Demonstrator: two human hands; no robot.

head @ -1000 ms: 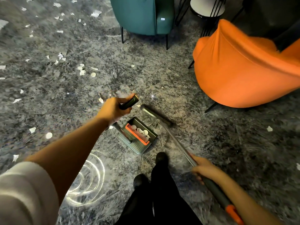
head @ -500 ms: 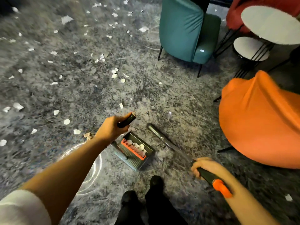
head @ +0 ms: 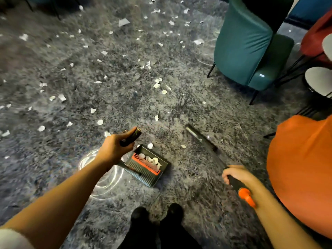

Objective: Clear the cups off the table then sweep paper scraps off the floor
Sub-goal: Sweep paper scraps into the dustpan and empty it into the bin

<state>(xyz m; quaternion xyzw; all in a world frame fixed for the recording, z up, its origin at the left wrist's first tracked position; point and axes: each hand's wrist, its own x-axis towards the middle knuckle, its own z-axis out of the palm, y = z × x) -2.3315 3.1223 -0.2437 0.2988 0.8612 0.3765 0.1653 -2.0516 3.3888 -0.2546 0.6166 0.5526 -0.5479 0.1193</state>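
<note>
My left hand (head: 113, 150) grips the dark handle (head: 132, 138) of a dustpan (head: 149, 167) that sits on the grey carpet just ahead of my shoes. The pan has an orange comb strip and holds several white paper scraps. My right hand (head: 237, 175) grips the broom handle (head: 242, 191), black with an orange end. The broom's dark head (head: 199, 137) lies on the carpet to the right of the pan, blurred. Many white paper scraps (head: 156, 85) lie scattered over the carpet ahead and to the left.
A teal chair (head: 246, 44) stands at the upper right. An orange chair (head: 301, 169) is close on my right. Small round white tables (head: 318, 79) and a red seat (head: 316, 38) are at the far right edge. My dark shoes (head: 156, 214) are at the bottom.
The view has tilted up and left, showing more scattered scraps. My right hand slid up the broom handle toward its orange end. The broom head moved away to the right of the dustpan.
</note>
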